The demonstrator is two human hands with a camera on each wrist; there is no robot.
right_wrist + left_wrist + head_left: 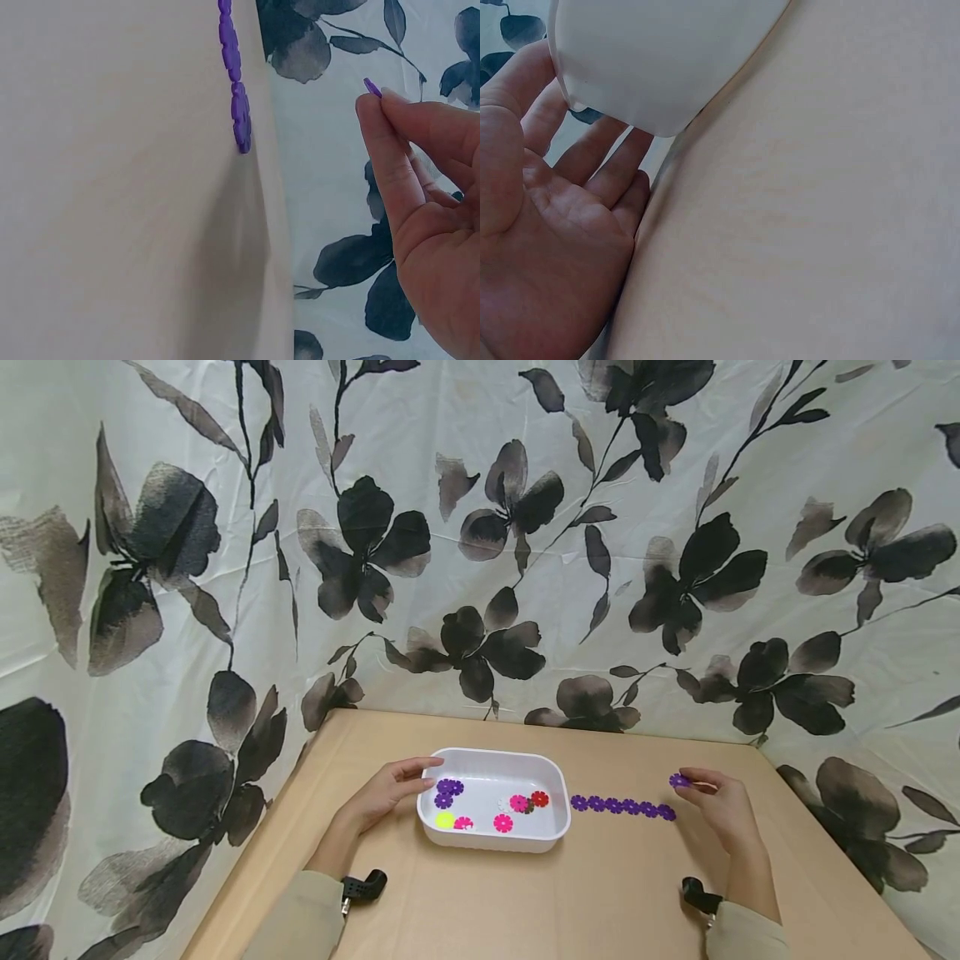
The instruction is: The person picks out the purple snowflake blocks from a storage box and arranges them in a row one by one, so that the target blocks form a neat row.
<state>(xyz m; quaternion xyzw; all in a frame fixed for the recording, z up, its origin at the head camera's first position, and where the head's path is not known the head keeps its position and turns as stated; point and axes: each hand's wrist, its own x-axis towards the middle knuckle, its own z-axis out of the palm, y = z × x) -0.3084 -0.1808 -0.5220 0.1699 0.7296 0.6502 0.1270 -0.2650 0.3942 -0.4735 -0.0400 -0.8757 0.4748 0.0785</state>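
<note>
My left hand (386,792) holds the left end of a white plastic tray (493,842). Thumb and forefinger reach over its rim; in the left wrist view the other fingers lie along the tray's outer wall (645,67). Between thumb and fingertip, my right hand (720,802) pinches one purple flower-shaped disc (679,780), raised above the table and seen edge-on in the right wrist view. Below and left of that hand, a row of joined purple flower-shaped discs (615,806) runs from beside the tray. The row's near end (241,120) stands apart from the pinched disc.
Inside the tray lie purple discs (448,787), a yellow one (445,820), several pink ones (502,822) and a red one (539,798). The wooden table (525,902) ends at a flower-printed cloth (480,568) behind and at the sides.
</note>
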